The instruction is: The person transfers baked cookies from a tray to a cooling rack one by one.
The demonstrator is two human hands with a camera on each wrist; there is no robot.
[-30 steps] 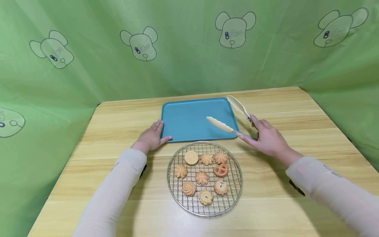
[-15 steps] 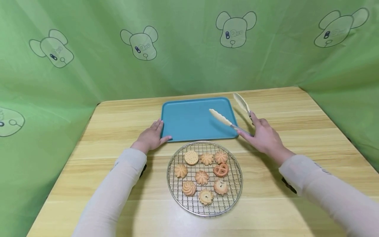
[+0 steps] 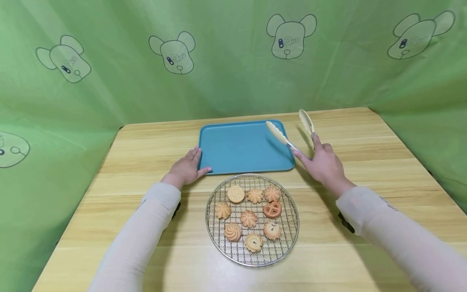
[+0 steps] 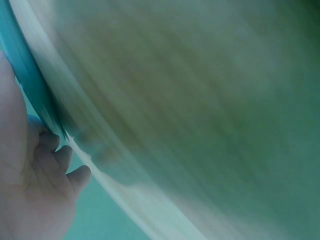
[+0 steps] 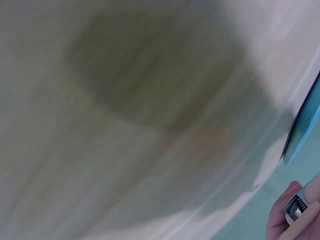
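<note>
My left hand [image 3: 186, 168] rests at the front left corner of a teal rectangular tray [image 3: 237, 148]. Its fingers lie along the tray's left side and the thumb touches the front rim. In the left wrist view, the fingers [image 4: 62, 155] stand beside the tray's edge [image 4: 30, 75]. My right hand [image 3: 324, 162] holds a pair of tongs [image 3: 278, 133] with cream scalloped tips, arms spread apart and nothing between them. One tip hangs over the tray's right part; the other is beyond its right edge. The right wrist view catches only a bit of the tongs [image 5: 305, 222].
In front of the tray, a round wire cooling rack [image 3: 238, 259] bears several cookies, among them a pretzel-shaped one [image 3: 272, 209] and a round dotted one [image 3: 235, 194]. All stands on a wooden table [image 3: 328, 243], with a green curtain [image 3: 226, 89] behind and at the sides.
My right hand has moved left and slightly away from me, and the tongs have swung so their tips point farther back and right. The left hand, tray and cookies stay put.
</note>
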